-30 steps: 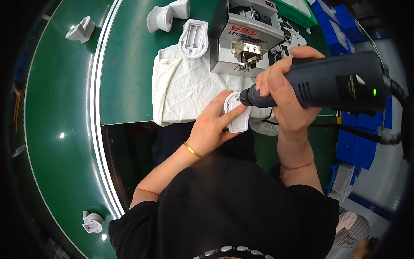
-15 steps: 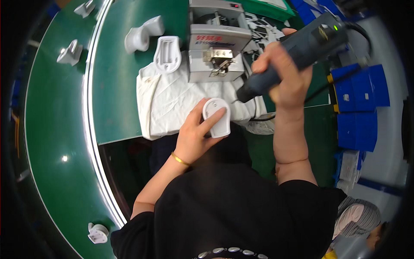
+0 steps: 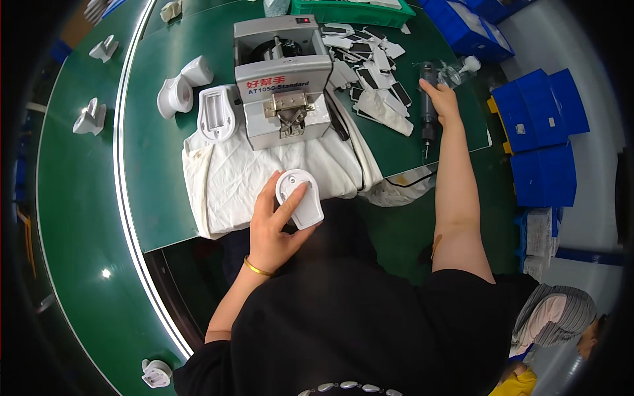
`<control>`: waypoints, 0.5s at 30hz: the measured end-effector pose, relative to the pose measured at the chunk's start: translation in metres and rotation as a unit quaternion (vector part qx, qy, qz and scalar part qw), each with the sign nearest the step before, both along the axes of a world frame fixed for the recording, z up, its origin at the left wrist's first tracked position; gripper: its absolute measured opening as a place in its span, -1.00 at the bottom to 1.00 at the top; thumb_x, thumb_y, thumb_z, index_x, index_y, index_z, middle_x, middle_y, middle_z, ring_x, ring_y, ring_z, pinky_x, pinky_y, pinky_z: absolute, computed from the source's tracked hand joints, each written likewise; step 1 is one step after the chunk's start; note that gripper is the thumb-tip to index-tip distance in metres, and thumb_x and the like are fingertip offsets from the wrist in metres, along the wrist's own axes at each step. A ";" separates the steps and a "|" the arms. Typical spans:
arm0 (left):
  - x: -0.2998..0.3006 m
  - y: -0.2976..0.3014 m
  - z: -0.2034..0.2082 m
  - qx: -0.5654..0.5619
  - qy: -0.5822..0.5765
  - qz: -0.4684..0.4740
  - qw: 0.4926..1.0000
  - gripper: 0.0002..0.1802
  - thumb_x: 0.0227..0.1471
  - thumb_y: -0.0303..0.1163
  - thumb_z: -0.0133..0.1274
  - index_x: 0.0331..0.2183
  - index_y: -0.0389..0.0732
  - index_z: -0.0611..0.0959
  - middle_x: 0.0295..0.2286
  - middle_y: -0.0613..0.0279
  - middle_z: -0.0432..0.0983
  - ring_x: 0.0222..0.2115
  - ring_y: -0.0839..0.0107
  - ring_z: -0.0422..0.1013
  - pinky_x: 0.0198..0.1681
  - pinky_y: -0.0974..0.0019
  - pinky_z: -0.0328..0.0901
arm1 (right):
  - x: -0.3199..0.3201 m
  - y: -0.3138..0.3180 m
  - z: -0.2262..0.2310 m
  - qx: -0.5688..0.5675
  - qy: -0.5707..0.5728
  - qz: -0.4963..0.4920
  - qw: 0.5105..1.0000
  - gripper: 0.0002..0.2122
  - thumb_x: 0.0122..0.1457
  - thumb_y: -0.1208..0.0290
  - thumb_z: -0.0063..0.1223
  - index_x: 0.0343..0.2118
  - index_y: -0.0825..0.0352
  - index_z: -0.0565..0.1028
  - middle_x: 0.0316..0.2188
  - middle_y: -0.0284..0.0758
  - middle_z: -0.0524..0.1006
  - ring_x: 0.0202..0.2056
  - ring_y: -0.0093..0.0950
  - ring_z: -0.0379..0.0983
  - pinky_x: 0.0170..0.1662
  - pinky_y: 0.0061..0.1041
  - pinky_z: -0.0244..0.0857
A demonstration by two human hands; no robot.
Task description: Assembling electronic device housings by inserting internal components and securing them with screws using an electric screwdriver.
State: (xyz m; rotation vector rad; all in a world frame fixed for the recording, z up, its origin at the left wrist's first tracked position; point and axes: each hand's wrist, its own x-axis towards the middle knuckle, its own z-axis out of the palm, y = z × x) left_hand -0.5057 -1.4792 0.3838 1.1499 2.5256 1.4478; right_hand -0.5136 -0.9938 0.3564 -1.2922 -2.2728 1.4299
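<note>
My left hand (image 3: 274, 221) holds a white plastic housing (image 3: 305, 206), rounded at the top, above the front edge of a white cloth (image 3: 264, 173). The index finger lies across its recessed face. At the right of the green bench, my right hand (image 3: 441, 100) is closed on a dark electric screwdriver (image 3: 428, 119), whose bit points toward me. The far fingers are partly hidden. Between the hands stands a grey screw feeder (image 3: 281, 79) with a small red light. Left of it, another white housing (image 3: 216, 113) rests with its slotted side up.
White curved parts (image 3: 176, 96) stand on the bench at the left. Beyond a bright strip, a green conveyor belt (image 3: 72, 218) carries more white parts. Black-and-white flat pieces (image 3: 376, 72) are heaped right of the feeder. Blue bins (image 3: 545, 168) stand at the right, with another person (image 3: 555, 320) behind.
My right hand has swung the screwdriver away from the housing, out to the right side of the bench. My left hand still holds the housing. The view has shifted.
</note>
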 end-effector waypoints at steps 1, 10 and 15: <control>0.002 0.000 -0.002 0.012 -0.004 0.010 1.000 -0.24 -0.40 -0.44 0.41 -0.01 -0.07 0.59 0.05 -0.08 0.31 0.06 -0.06 0.29 0.05 0.11 0.28 | 0.002 0.005 -0.008 0.003 0.001 -0.006 1.000 -0.49 0.01 0.13 0.31 -0.14 0.48 0.49 -0.26 -0.22 0.53 -0.36 -0.47 0.49 -0.29 -0.48 0.39; 0.002 -0.003 0.016 0.022 -0.033 -0.016 0.999 -0.22 -0.45 -0.38 0.43 -0.03 -0.07 0.59 0.00 -0.07 0.29 0.02 0.03 0.32 0.00 0.14 0.32 | 0.048 -0.131 0.037 0.347 -0.075 0.159 0.921 -0.77 -0.04 0.29 0.30 -0.35 0.31 0.64 -0.43 -0.23 0.61 -0.33 -0.31 0.53 -0.22 -0.42 0.37; -0.004 0.021 0.040 0.001 -0.024 -0.117 0.993 -0.16 -0.46 -0.36 0.42 0.02 -0.06 0.54 -0.05 -0.05 0.27 -0.07 0.01 0.34 -0.06 0.17 0.34 | 0.061 -0.145 0.051 0.270 -0.036 0.165 0.948 -0.80 -0.04 0.35 0.30 -0.39 0.36 0.63 -0.45 -0.24 0.58 -0.39 -0.41 0.49 -0.28 -0.48 0.33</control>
